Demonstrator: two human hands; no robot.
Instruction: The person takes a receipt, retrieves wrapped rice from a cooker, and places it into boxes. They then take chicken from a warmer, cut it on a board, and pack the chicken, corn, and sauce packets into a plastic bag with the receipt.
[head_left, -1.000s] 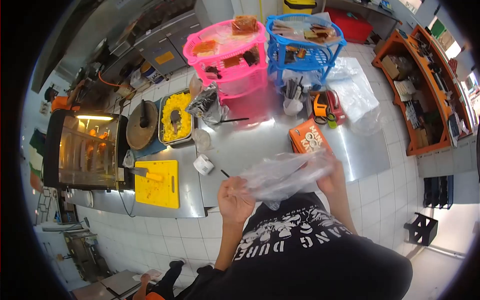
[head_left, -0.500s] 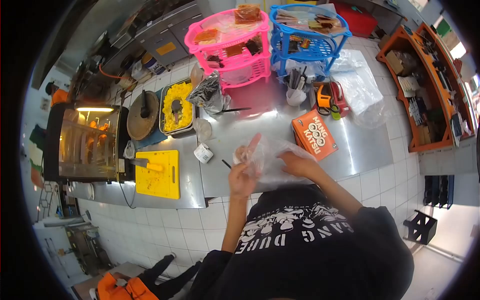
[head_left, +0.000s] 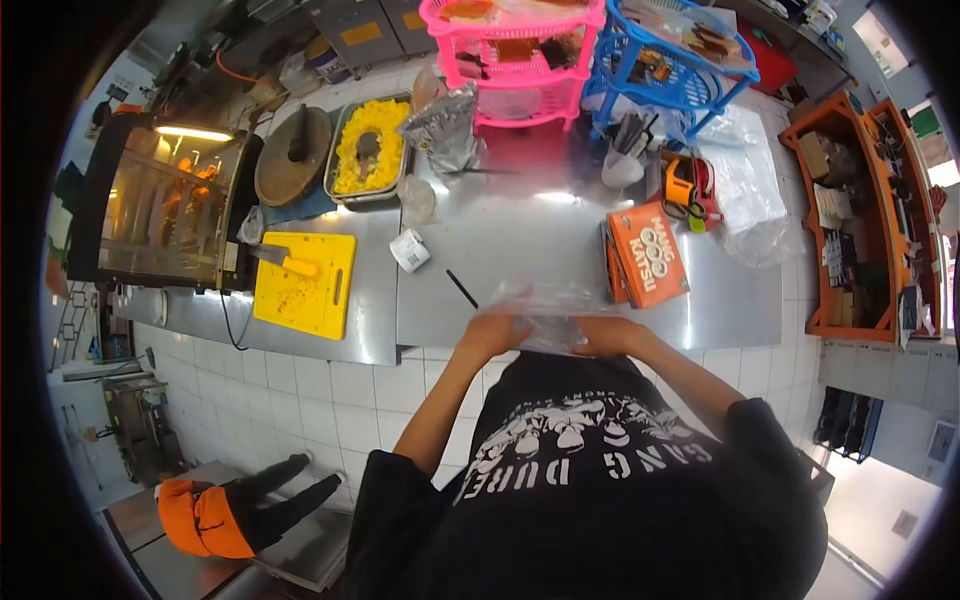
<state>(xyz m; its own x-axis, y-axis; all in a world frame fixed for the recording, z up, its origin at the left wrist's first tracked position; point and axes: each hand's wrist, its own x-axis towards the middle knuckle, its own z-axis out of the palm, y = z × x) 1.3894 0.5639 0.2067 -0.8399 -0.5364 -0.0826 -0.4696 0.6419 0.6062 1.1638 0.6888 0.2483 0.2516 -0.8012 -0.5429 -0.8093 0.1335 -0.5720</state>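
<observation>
A clear plastic bag [head_left: 556,312] is bunched between my hands at the front edge of the steel table. My left hand [head_left: 497,332] has its fingers closed on the bag's left side. On the right side, my right hand [head_left: 606,336] grips the same bag, its fingertips partly covered by the film. Whatever the bag contains is hard to make out through the creases. A thin black stick-like item [head_left: 462,288] lies just beyond my left hand. Past my right hand are stacked orange boxes [head_left: 647,255] printed "Mang Katsu".
Left are a yellow cutting board [head_left: 330,312] with a knife [head_left: 290,262], a tray of yellow food [head_left: 398,125] and a lit glass cabinet [head_left: 160,215]. Behind stand pink [head_left: 517,50] and blue [head_left: 680,75] racks. A person in orange [head_left: 205,520] is at lower left.
My right hand has gone from reaching into the bag to gripping its side. My left hand has lowered, and the pinkish item seen at the bag is out of sight. The view has shifted.
</observation>
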